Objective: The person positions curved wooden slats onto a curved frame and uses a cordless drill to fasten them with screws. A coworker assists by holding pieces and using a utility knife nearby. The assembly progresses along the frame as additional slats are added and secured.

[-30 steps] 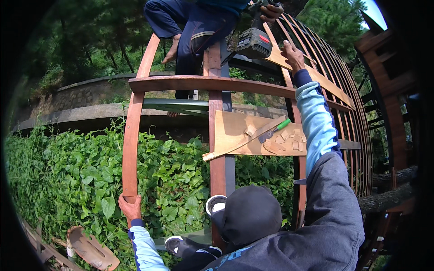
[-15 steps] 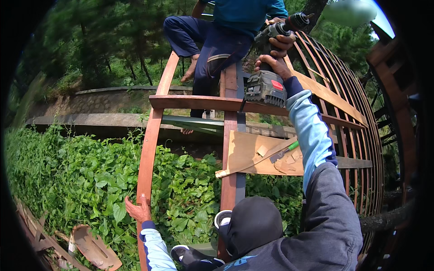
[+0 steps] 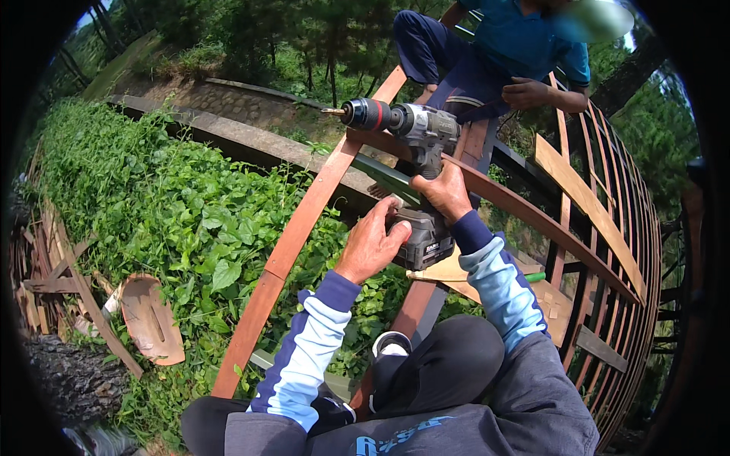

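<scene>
A grey and black cordless drill point(image 3: 432, 125) is held up in front of me, its bit pointing left. My right hand point(image 3: 446, 190) is wrapped round the handle just above the battery pack point(image 3: 423, 242). Against the pack's left side rests my left hand point(image 3: 371, 243), thumb in front and fingers along its upper edge; some fingertips are hidden. Beneath the drill runs a reddish wooden crosspiece point(image 3: 525, 205), meeting a long reddish beam point(image 3: 285, 247) on the left.
Another person point(image 3: 502, 53) in a blue shirt sits astride the frame ahead, one hand point(image 3: 526, 93) in front of the body. Wooden slats point(image 3: 608, 190) stretch off to the right. A loose plank point(image 3: 589, 209) lies across them. Green plants point(image 3: 205, 205) grow below left.
The drill has turned from pointing right to pointing left and come closer. My left hand has left the beam for the battery pack. The other person's hand has come off the drill.
</scene>
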Demonstrator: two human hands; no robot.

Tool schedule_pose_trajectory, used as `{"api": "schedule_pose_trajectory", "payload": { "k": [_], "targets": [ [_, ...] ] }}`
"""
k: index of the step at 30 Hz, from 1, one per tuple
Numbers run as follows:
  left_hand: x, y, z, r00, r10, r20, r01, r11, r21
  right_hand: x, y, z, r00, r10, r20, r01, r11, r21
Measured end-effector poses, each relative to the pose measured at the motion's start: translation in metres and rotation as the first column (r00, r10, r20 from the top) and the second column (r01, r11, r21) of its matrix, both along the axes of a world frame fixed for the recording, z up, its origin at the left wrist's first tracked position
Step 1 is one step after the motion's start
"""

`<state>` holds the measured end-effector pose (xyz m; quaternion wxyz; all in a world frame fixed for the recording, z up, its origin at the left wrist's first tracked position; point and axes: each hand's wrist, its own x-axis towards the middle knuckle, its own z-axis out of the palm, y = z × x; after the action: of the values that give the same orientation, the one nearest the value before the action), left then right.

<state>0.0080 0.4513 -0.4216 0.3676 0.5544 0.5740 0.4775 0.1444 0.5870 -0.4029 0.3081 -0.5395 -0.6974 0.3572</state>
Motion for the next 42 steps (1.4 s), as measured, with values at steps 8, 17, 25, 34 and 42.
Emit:
{"api": "schedule_pose_trajectory", "payload": {
  "k": [8, 17, 25, 34, 42],
  "targets": [
    [-0.017, -0.029, -0.013, 0.941, 0.204, 0.271, -0.223, 0.974, 0.040, -0.071, -0.076, 0.005, 0.958, 0.263, -0.115, -0.276, 0.955, -0.110],
    [-0.026, -0.044, -0.010, 0.899, 0.329, 0.289, -0.346, 0.938, 0.006, -0.070, -0.103, 0.032, 0.933, 0.333, -0.133, -0.353, 0.921, -0.168],
    [0.016, -0.063, -0.016, 0.756, 0.428, 0.495, -0.415, 0.898, -0.144, -0.093, -0.076, 0.035, 0.810, 0.499, -0.306, -0.584, 0.644, -0.495],
    [0.008, -0.072, -0.017, 0.721, 0.682, 0.118, -0.661, 0.729, -0.179, -0.123, -0.101, 0.014, 0.869, 0.396, -0.296, -0.476, 0.505, -0.720],
    [-0.003, -0.099, -0.037, 0.423, 0.883, 0.201, -0.906, 0.412, 0.097, -0.148, -0.093, -0.010, 0.342, 0.935, 0.097, -0.867, 0.354, -0.352]
  ]
}}
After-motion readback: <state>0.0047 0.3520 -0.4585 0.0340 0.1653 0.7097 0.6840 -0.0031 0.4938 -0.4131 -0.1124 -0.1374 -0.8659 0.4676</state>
